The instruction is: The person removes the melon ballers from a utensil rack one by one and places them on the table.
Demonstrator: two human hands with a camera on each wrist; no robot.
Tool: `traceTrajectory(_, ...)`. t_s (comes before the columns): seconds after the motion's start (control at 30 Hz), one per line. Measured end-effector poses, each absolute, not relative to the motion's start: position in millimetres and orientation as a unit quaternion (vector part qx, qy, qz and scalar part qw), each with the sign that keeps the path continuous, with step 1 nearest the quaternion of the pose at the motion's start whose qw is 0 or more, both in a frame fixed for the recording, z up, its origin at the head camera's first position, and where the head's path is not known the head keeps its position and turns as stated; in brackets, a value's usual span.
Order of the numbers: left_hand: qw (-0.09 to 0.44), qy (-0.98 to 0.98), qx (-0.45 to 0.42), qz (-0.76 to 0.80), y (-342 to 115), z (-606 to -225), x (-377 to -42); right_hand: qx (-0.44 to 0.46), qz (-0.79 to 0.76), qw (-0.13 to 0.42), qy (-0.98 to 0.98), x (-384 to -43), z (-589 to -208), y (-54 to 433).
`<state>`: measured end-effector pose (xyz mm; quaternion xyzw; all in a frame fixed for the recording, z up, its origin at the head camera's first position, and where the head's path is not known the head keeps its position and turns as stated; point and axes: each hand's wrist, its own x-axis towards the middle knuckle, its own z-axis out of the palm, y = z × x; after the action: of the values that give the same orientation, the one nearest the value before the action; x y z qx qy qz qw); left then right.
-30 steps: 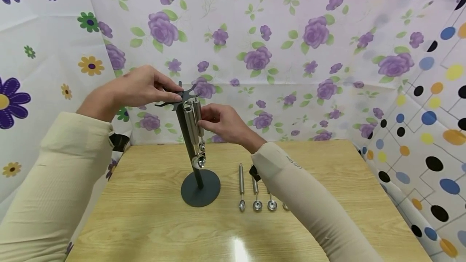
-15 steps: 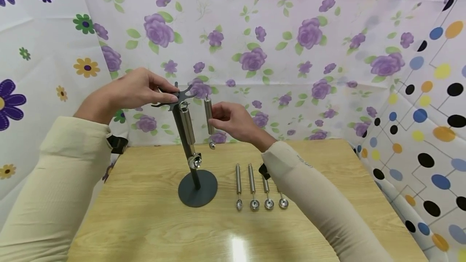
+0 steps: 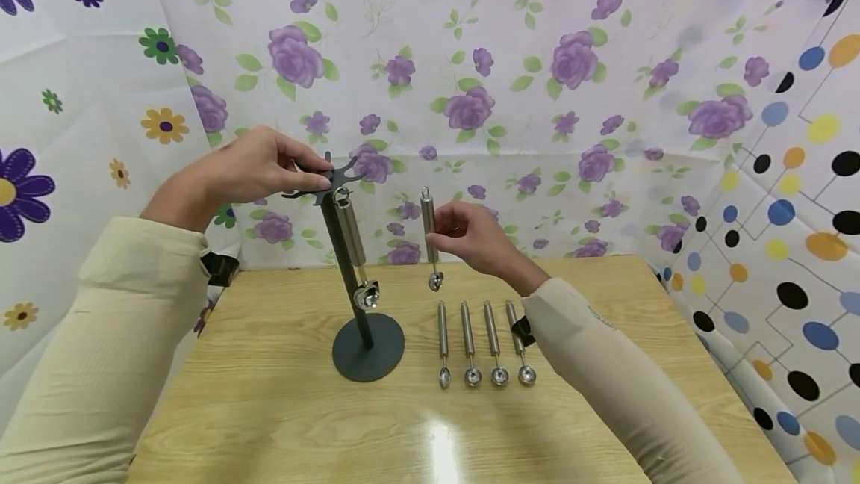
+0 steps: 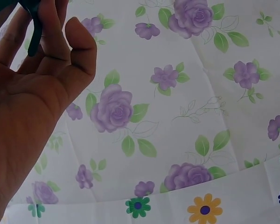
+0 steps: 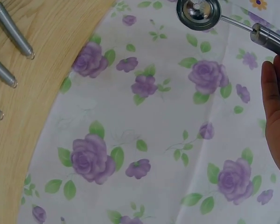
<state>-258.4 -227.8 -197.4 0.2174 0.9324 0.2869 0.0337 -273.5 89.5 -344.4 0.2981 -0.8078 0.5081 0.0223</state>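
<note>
My left hand (image 3: pixel 248 166) pinches the hooked top of a dark grey hanging stand (image 3: pixel 341 245), whose round base sits on the table. From one of its hooks hangs a steel melon baller (image 3: pixel 352 234). Right of the stand, my right hand (image 3: pixel 473 239) pinches another melon baller (image 3: pixel 428 216) by its handle, upright with the scoop down, above the table. In the right wrist view the round scoop of this melon baller (image 5: pixel 198 14) has a small hole at its centre. The left wrist view shows my left hand (image 4: pixel 42 79) with a dark hook arm at its fingers.
Several steel melon ballers (image 3: pixel 469 334) lie in a row on the wooden table (image 3: pixel 282 409), handles toward the back; the leftmost has a narrow oval scoop. A flowered cloth (image 3: pixel 510 133) hangs behind the table, with patterned cloths on both sides.
My right hand has taken a melon baller off the stand's hook and moved it to the right and slightly down. My left hand stays on the stand's top.
</note>
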Motion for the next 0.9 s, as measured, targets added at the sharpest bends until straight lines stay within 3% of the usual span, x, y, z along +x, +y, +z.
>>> traceTrajectory(0.9,0.022,0.927,0.228,0.297,-229.3,-203.3,-261.8,0.225,0.515,0.033,-0.826,-260.8,-388.9,151.2)
